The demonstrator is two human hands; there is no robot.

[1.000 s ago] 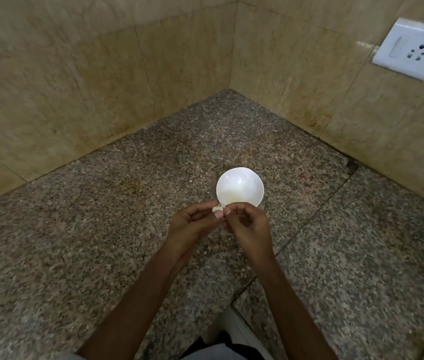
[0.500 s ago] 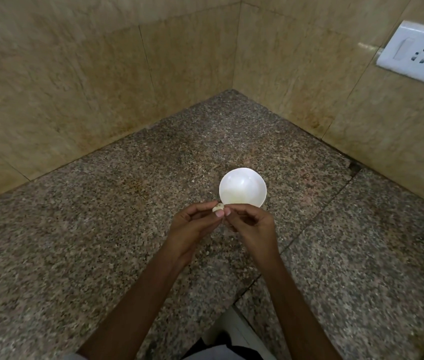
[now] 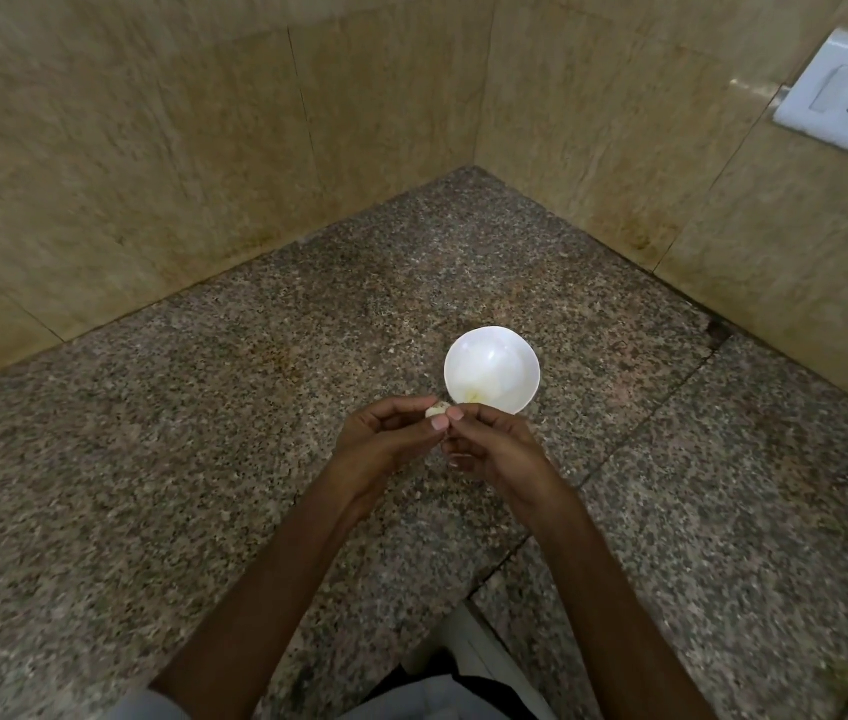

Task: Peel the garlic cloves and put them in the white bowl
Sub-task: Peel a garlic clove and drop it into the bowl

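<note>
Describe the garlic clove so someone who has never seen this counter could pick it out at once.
Start at the speckled granite counter running into the tiled corner; a small white bowl stands on it. At the bowl's near rim the left hand and right hand meet fingertip to fingertip. The garlic clove is the small pale lump pinched between them, far smaller than the bowl.

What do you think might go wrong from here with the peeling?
The garlic clove is only pinched between fingertips of the left hand and right hand, beside the white bowl, not over it; a slip would likely drop it on the granite counter. The hands are close enough to nudge the bowl.
</note>
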